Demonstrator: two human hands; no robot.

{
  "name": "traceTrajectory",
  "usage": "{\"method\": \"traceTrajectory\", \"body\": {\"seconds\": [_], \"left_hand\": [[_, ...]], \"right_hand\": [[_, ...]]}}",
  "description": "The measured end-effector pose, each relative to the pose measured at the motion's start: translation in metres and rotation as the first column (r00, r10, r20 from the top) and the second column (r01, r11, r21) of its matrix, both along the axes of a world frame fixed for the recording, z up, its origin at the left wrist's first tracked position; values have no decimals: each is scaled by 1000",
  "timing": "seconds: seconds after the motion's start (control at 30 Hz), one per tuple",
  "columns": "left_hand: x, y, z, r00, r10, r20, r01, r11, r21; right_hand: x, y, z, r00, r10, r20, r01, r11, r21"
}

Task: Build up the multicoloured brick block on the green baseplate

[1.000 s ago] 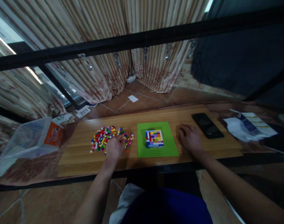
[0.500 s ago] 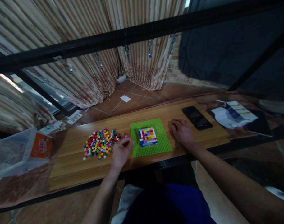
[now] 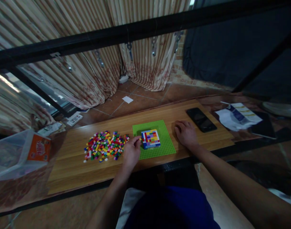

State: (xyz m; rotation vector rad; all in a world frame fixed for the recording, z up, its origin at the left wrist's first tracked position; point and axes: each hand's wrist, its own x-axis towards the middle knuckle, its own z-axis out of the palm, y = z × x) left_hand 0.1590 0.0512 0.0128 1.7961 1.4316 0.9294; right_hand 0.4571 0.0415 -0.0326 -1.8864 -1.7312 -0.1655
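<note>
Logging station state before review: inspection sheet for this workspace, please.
Surface: wooden tabletop, glass panel to its left.
Job's things: multicoloured brick block on green baseplate; pile of loose bricks left of it.
Clutter: black phone, papers, plastic tub with orange box.
Hands: left hand, its fingers pinching a small yellow brick at the block's left edge; right hand resting flat on the table beside the baseplate.
Cables: nothing seen.
Surroundings: striped curtains, tiled floor, black frame bar.
</note>
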Motion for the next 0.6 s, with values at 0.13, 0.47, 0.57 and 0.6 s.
{"method": "traceTrajectory", "body": {"seconds": [0.13, 0.47, 0.57, 0.6], "left_hand": [[3, -2, 7, 993, -17, -120, 28, 995, 95], [11, -3, 9, 980, 0, -201, 38, 982, 184], [14, -2, 8, 969, -2, -248, 50, 981, 188], [14, -2, 8, 966, -7, -260, 58, 980, 190]], "right_hand": [[0, 0, 0, 1000, -3, 5, 3, 1000, 3], [1, 1, -1, 1000, -13, 2, 13, 1000, -5], [1, 0, 0, 1000, -9, 2, 9, 1000, -23], [0, 0, 0, 1000, -11, -1, 11, 1000, -27]]}}
